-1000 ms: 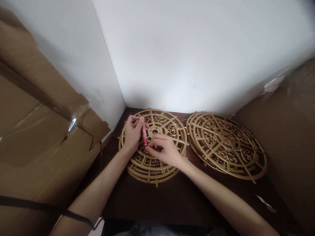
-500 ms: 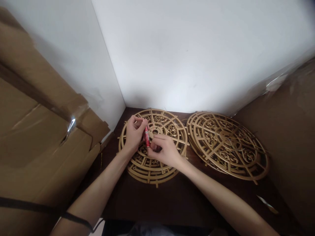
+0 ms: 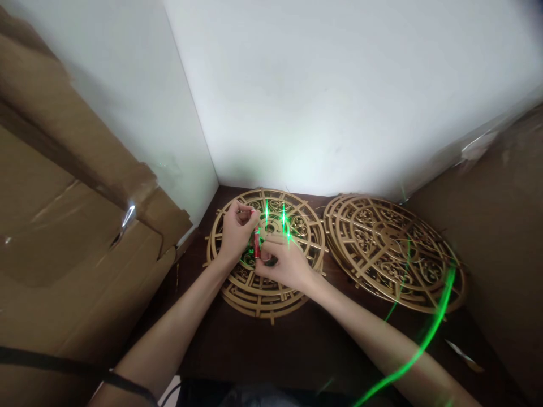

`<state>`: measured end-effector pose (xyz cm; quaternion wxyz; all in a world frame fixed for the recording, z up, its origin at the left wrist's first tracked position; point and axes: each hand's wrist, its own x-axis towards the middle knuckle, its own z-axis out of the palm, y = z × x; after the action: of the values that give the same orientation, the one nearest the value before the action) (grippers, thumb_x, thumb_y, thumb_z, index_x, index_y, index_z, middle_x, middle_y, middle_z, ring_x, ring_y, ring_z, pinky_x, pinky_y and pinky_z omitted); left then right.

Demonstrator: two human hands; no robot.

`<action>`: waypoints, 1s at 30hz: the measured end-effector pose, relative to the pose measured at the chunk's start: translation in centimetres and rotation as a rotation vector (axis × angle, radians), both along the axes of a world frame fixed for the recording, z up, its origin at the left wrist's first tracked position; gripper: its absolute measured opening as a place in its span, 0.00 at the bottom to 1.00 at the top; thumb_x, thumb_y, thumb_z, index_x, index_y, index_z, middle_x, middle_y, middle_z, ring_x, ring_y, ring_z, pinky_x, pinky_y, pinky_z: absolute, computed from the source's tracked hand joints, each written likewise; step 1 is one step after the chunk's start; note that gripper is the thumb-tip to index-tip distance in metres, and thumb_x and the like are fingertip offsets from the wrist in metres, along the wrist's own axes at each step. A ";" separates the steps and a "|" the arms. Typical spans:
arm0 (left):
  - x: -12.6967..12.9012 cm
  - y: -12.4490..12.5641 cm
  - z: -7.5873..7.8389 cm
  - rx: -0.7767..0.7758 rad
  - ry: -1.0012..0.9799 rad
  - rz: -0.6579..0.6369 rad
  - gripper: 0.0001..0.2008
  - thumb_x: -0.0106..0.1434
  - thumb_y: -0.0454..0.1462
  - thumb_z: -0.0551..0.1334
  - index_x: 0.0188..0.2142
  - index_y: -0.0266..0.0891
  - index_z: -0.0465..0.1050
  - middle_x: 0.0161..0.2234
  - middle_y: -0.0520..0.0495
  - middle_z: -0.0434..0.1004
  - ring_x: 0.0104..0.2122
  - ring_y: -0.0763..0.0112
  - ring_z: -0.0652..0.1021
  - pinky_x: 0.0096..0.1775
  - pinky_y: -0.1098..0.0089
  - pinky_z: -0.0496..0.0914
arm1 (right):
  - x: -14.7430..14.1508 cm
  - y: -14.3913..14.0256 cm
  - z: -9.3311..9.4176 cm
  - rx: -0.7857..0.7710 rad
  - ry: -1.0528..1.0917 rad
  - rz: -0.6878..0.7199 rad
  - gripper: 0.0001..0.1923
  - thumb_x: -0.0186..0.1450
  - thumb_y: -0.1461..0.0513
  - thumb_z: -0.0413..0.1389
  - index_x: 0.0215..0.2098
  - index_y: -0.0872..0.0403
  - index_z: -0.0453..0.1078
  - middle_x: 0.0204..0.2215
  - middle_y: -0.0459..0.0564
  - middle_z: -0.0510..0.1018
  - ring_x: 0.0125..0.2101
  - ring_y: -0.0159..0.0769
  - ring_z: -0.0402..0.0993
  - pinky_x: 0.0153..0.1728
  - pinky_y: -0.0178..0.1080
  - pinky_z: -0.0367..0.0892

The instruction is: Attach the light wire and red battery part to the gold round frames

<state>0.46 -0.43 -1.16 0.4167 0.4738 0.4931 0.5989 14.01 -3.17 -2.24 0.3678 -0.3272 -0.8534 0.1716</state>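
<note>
head view: slim red cylindrical tube with silver bands (image 3: 257,246), pen-like in form, is located between the two hands and above the left-hand pile, its length running roughly away from the person. left hand (image 3: 238,229): closed in a pinch, thumb and fingertips on the tube's far end. right hand (image 3: 282,257): fingers curled, thumb and fingertips at the tube's near end; exact finger contact is partly hidden by the hand itself.

bright green points of light (image 3: 284,219) are noted just beyond the right hand's fingers. directly beneath both hands lies a pile of round, gold-coloured openwork discs (image 3: 271,216) with spokes, scrollwork and a ringed hub; the number of discs cannot be determined. to the right of the right hand, just beside the first pile, is a second pile of matching gold-coloured openwork discs (image 3: 388,237), unevenly stacked. a broad curved streak of green light (image 3: 424,345) crosses the view over the right forearm and that pile's near edge.

well to the right of the right hand, near the forearm, rests a small pointed silver blade with a tan handle (image 3: 464,356). all of these items lie on or over a dark brown tabletop (image 3: 271,350). beyond the hands stands a plain white wall (image 3: 318,102); left of the left hand, brown cardboard with shiny tape (image 3: 85,271).
</note>
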 end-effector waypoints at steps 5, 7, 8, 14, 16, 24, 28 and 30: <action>-0.2 0.2 -0.2 -0.006 0.025 0.035 0.12 0.53 0.38 0.63 0.29 0.40 0.57 0.19 0.57 0.66 0.18 0.78 0.69 0.20 0.78 0.61 | 0.0 -0.1 -0.3 -0.022 -0.022 -0.026 0.09 0.52 0.67 0.53 0.18 0.54 0.57 0.20 0.42 0.66 0.24 0.28 0.62 0.27 0.32 0.55; -0.1 0.2 -0.2 -0.008 0.026 0.032 0.12 0.54 0.38 0.63 0.29 0.40 0.57 0.19 0.57 0.66 0.18 0.78 0.69 0.20 0.78 0.61 | 0.0 -0.1 -0.2 -0.021 -0.027 -0.024 0.09 0.52 0.67 0.53 0.18 0.54 0.57 0.20 0.42 0.66 0.24 0.29 0.62 0.27 0.32 0.55; -0.1 0.2 -0.2 -0.011 0.023 0.028 0.12 0.54 0.38 0.63 0.29 0.40 0.57 0.19 0.57 0.66 0.17 0.79 0.68 0.20 0.78 0.60 | 0.0 -0.1 -0.2 -0.020 -0.030 -0.023 0.09 0.52 0.67 0.53 0.18 0.53 0.57 0.20 0.42 0.66 0.24 0.29 0.62 0.27 0.32 0.56; 0.0 0.0 0.0 -0.020 -0.017 -0.019 0.13 0.55 0.39 0.63 0.29 0.41 0.57 0.19 0.57 0.69 0.15 0.79 0.67 0.18 0.78 0.60 | 0.0 0.0 0.3 0.013 -0.026 -0.007 0.10 0.52 0.67 0.53 0.17 0.53 0.55 0.18 0.41 0.63 0.22 0.29 0.60 0.28 0.33 0.57; 0.0 0.0 0.0 -0.020 -0.020 -0.028 0.13 0.55 0.39 0.63 0.30 0.41 0.57 0.19 0.57 0.70 0.14 0.80 0.66 0.18 0.78 0.59 | -0.1 0.0 0.5 0.019 -0.011 0.002 0.11 0.51 0.67 0.53 0.17 0.53 0.54 0.17 0.41 0.62 0.22 0.29 0.59 0.28 0.33 0.57; 0.1 -0.1 0.1 -0.037 -0.030 -0.040 0.13 0.56 0.39 0.63 0.30 0.41 0.56 0.18 0.58 0.70 0.10 0.81 0.63 0.13 0.79 0.56 | 0.0 0.0 0.4 -0.002 0.019 0.015 0.11 0.51 0.67 0.53 0.17 0.53 0.55 0.17 0.41 0.63 0.21 0.28 0.59 0.28 0.33 0.56; 0.1 -0.1 0.0 -0.034 -0.014 -0.040 0.13 0.56 0.39 0.63 0.30 0.41 0.56 0.18 0.58 0.70 0.10 0.81 0.63 0.12 0.79 0.55 | 0.1 -0.1 0.5 -0.015 -0.004 0.008 0.10 0.51 0.67 0.54 0.17 0.53 0.56 0.17 0.41 0.63 0.22 0.29 0.60 0.28 0.33 0.57; 0.1 -0.1 -0.1 -0.028 -0.005 -0.047 0.13 0.56 0.40 0.63 0.30 0.41 0.56 0.18 0.58 0.70 0.10 0.81 0.63 0.11 0.79 0.55 | 0.0 -0.1 0.6 -0.022 -0.007 -0.007 0.10 0.51 0.67 0.54 0.17 0.53 0.56 0.18 0.41 0.64 0.22 0.29 0.61 0.28 0.33 0.58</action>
<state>0.53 -0.49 -1.23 0.4385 0.4780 0.4892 0.5831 14.05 -3.30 -1.62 0.3618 -0.3346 -0.8516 0.1788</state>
